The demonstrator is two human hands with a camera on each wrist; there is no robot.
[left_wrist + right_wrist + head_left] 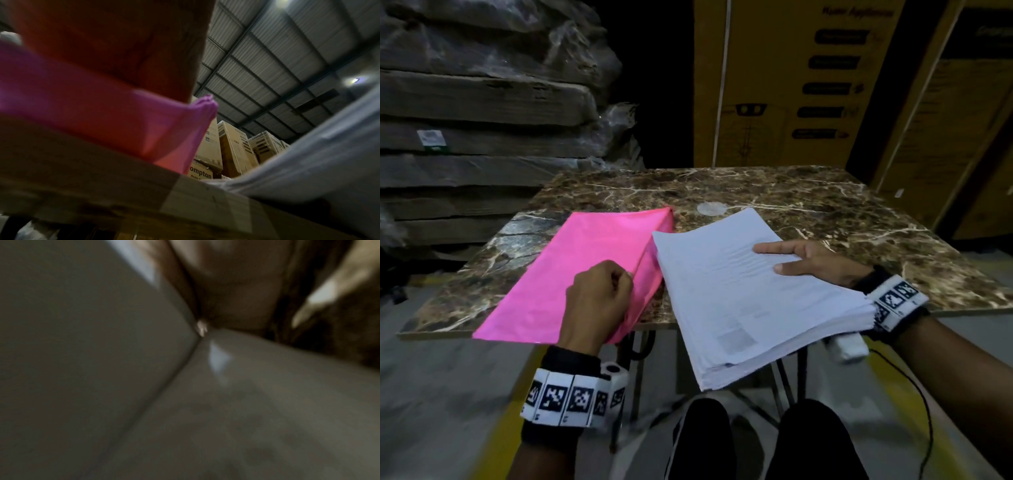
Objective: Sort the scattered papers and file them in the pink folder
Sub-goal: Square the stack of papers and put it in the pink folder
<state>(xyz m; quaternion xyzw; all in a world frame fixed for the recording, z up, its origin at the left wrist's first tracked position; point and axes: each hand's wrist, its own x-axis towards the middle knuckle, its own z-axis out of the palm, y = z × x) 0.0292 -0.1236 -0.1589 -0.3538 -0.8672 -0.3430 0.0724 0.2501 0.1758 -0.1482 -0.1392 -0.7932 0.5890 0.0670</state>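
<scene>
The left hand (599, 291) pinches the upper flap of the pink folder (571, 274) with curled fingers, holding it open on the marble table (825, 205); the right hand (811, 260) grips a thick stack of papers (729, 294) (thumb and forefinger on top), its far edge at the folder's mouth.

"Crompton" is printed on the stacked cardboard boxes (236, 146)

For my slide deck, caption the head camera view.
Left hand pinches the pink folder open while right hand holds the paper stack.
</scene>
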